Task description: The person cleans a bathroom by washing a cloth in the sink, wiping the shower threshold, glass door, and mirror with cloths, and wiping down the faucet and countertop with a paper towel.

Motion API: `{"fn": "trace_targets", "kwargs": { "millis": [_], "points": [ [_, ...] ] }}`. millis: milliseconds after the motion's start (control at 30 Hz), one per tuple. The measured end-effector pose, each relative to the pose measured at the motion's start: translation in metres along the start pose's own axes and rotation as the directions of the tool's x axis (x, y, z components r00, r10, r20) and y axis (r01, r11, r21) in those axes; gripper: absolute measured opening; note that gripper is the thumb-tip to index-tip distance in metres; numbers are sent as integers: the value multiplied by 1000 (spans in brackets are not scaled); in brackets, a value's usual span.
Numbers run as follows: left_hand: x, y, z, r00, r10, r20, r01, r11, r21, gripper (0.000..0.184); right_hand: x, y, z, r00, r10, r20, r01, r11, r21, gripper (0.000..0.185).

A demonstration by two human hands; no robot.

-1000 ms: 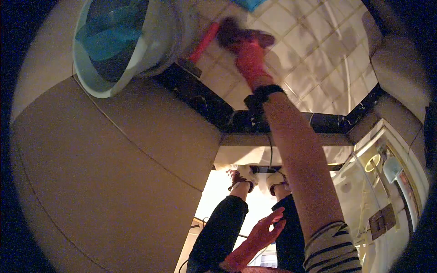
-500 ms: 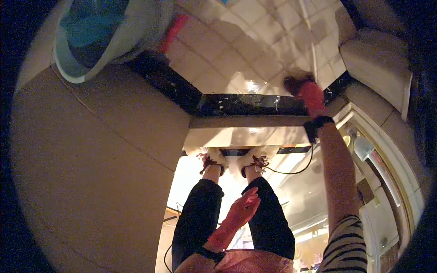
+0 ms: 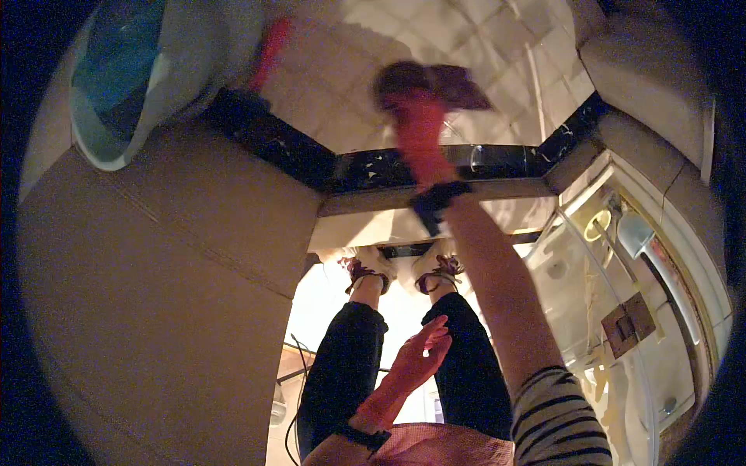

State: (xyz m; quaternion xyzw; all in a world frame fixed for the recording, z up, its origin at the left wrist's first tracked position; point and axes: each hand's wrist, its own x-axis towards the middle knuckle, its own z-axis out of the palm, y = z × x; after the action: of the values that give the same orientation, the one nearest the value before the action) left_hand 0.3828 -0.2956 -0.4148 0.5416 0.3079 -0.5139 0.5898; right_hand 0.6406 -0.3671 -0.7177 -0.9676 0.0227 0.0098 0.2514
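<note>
My right hand (image 3: 420,113), in a red-pink glove and blurred by motion, is closed on a dark cloth (image 3: 458,87) over the pale tiled floor. The cloth reaches out to the right of the hand. A black band circles that wrist. Nearer my body, my left hand (image 3: 408,365), in a similar glove, rests by my thigh with its fingers loosely curled and a gap beside the thumb; nothing shows in it. A red object (image 3: 271,53) stands on the tiles beside a pale bucket (image 3: 124,147) with blue-green material inside.
A black marble strip (image 3: 365,169) edges the tiles (image 3: 342,93). A broad brown panel (image 3: 171,287) fills the left side. My feet and dark trousers show below. At the right is a glossy surface with a brown square plate (image 3: 628,325). A black cable (image 3: 294,423) hangs near my left leg.
My right hand swept right with the cloth to the strip's right corner, then came back left to the middle of the tiles. The view has shifted. My left hand stays near my thigh.
</note>
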Motion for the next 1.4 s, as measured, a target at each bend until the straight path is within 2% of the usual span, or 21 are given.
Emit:
{"fn": "trace_targets", "kwargs": {
  "millis": [133,200,300,367,467,500,600,667,700,767,800,833,900,933,1000,1100,1167,1233,1267,1333,1400],
  "points": [
    [2,1,-4,1000,-10,18,8,997,75,45,-39,-78,16,951,-298,82,297,955,26,21],
    [0,3,6,1000,22,-13,-20,994,106,44,-42,-80,2,770,-470,430,483,871,87,18],
    [0,3,7,998,59,-24,-56,994,95,44,-39,-27,-46,717,-639,279,669,743,-18,18],
    [3,14,4,999,35,-20,-32,990,137,44,-38,36,-66,743,-313,592,207,948,243,26],
    [5,15,5,999,39,-30,-35,994,99,43,-23,127,-120,754,-121,646,136,990,28,37],
    [5,15,6,999,13,-32,-10,996,91,43,-34,182,-126,726,140,673,183,905,-385,30],
    [5,4,14,999,35,-35,-30,990,139,42,-12,208,-224,663,309,682,308,718,-625,20],
    [6,-9,23,999,41,-22,-39,996,76,42,-1,218,-249,708,308,635,-323,942,-97,25],
    [6,-7,22,999,40,-20,-40,999,26,41,3,216,-251,710,308,633,-323,942,-97,25],
    [2,4,20,998,64,-20,-62,995,80,41,21,213,-251,795,317,517,-603,499,622,35],
    [2,2,20,996,84,-13,-83,995,63,41,35,232,-236,929,79,362,-336,588,735,50],
    [5,8,20,995,102,-9,-102,994,48,41,52,229,-234,936,73,344,-317,596,737,50],
    [2,19,16,997,77,5,-77,996,35,42,73,206,-213,907,392,154,-421,858,293,62],
    [1,20,14,995,97,2,-97,994,55,43,80,190,-203,910,389,143,-414,861,295,62],
    [2,21,15,987,162,-20,-161,986,52,44,86,150,-178,914,390,115,-351,899,-264,67],
    [-1,35,8,997,65,45,-70,992,102,45,63,134,-142,848,474,235,-388,860,-332,57],
    [0,29,7,999,12,48,-14,999,37,45,16,130,-118,959,175,223,-96,940,-327,56],
    [1,25,6,999,4,35,-5,999,32,44,-6,119,-138,915,-99,391,97,995,26,56],
    [-1,29,6,999,16,34,-18,997,71,41,-2,119,-149,915,-92,392,93,996,18,56],
    [2,37,4,998,43,45,-48,993,107,37,22,133,-176,920,201,338,-387,610,691,58],
    [-3,47,0,996,-33,83,29,999,41,44,64,182,-194,927,373,-31,-361,912,196,53]
  ]
}}
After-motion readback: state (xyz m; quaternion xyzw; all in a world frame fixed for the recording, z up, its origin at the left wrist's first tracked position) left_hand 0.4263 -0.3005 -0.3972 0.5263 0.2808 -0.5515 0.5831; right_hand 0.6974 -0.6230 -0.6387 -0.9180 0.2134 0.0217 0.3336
